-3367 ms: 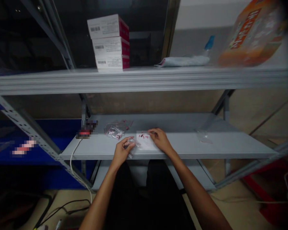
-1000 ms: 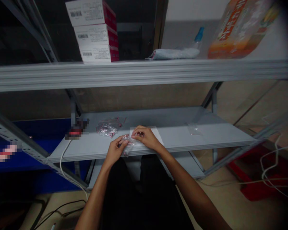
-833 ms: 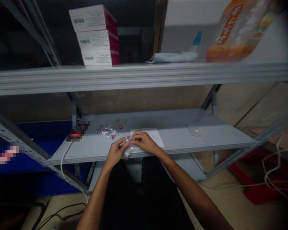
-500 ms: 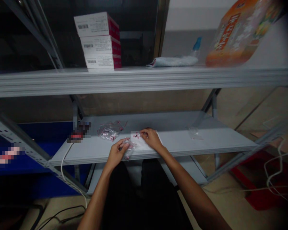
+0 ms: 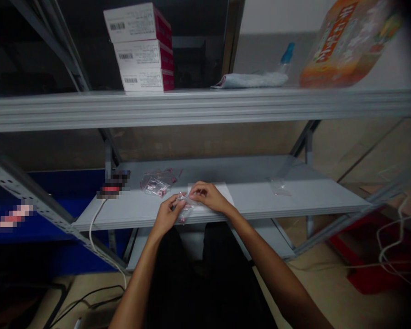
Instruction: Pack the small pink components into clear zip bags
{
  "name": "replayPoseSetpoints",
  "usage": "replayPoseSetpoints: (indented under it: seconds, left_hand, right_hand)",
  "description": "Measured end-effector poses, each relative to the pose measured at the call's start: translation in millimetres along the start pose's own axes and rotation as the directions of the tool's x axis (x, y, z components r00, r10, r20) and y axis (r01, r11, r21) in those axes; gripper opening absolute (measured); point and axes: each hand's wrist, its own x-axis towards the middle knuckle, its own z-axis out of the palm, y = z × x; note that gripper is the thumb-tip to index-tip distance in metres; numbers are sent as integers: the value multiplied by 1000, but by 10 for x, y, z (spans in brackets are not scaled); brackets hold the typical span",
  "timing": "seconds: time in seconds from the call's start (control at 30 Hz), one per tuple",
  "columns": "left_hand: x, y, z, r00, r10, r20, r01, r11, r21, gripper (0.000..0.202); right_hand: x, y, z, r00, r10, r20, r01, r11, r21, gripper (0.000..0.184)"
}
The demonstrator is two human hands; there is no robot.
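Observation:
My left hand [image 5: 167,213] pinches a small clear plastic bag [image 5: 185,210] with pink bits inside, held at the front edge of the lower grey shelf [image 5: 294,201]. My right hand [image 5: 207,196] is closed in a pinch at the bag's top; whether a small piece sits in its fingertips is too small to tell. Under my right hand lies a white sheet of paper [image 5: 226,192]. A pile of clear bags with pink pieces [image 5: 155,183] lies on the shelf to the left.
An empty clear bag [image 5: 279,186] lies further right on the lower shelf. The upper shelf [image 5: 198,107] carries three stacked white-and-red boxes [image 5: 142,50], a folded cloth [image 5: 250,80] and an orange packet [image 5: 345,43]. A white cable [image 5: 92,228] hangs at the left.
My right hand reached onto the white sheet among the pink pieces half a second ago and has come back to the bag's mouth. My left hand kept hold of the bag.

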Motion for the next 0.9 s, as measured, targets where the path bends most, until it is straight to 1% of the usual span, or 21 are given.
replayPoseSetpoints:
  seconds: [0.07, 0.13, 0.17, 0.23, 0.3, 0.33, 0.47, 0.57, 0.6, 0.67, 0.7, 0.8, 0.87, 0.9]
  left_hand:
    - [0, 2, -3, 1000, 21, 7, -21, 1000, 4, 40]
    - [-5, 13, -7, 1000, 14, 15, -14, 1000, 1, 40]
    - [-8, 20, -9, 1000, 2, 17, -2, 1000, -3, 41]
    - [-15, 30, -11, 1000, -24, 11, 24, 1000, -13, 43]
    - [-21, 33, -11, 999, -44, 6, 44, 999, -25, 46]
    - [-22, 32, -10, 999, -48, 5, 49, 998, -31, 46]
    - [-22, 23, -11, 999, -49, -12, 49, 998, -29, 46]
    - [-16, 10, -17, 999, -43, -17, 43, 999, -15, 46]
    - [-13, 5, -20, 999, -42, -12, 42, 999, -12, 46]
    - [-10, -6, -23, 999, -38, -7, 38, 999, -10, 46]
    - [-9, -12, -24, 999, -37, -6, 37, 999, -10, 46]
    - [-7, -30, -24, 999, -34, -1, 34, 999, -19, 45]
    - [-7, -35, -25, 1000, -27, 16, 27, 999, -19, 45]
    - [-6, -34, -27, 999, -20, 25, 21, 1000, -17, 44]
  right_hand:
    - [8, -57, 30, 997, -27, 73, 25, 999, 37, 17]
    - [0, -38, 44, 997, -16, 80, 12, 999, 45, 20]
    - [-8, -2, 42, 999, 5, 43, -7, 999, 33, 21]
    - [-25, 106, 24, 993, 65, -101, -69, 997, -31, 21]
    - [-39, 225, 7, 964, 117, -238, -153, 978, -140, 18]
    - [-44, 275, 6, 952, 134, -274, -193, 960, -201, 16]
    - [-58, 359, 64, 942, 170, -288, -279, 875, -395, 11]
    - [-67, 342, 119, 939, 183, -291, -307, 829, -468, 5]
    - [-70, 332, 125, 938, 189, -291, -313, 822, -476, 6]
    - [-73, 303, 117, 938, 193, -288, -311, 834, -455, 9]
    - [-73, 283, 105, 942, 188, -278, -296, 858, -420, 10]
    - [-63, 184, 59, 967, 136, -217, -184, 959, -215, 12]
    - [-53, 94, 45, 985, 87, -150, -101, 991, -88, 16]
    - [-50, 48, 47, 992, 64, -113, -71, 996, -58, 17]
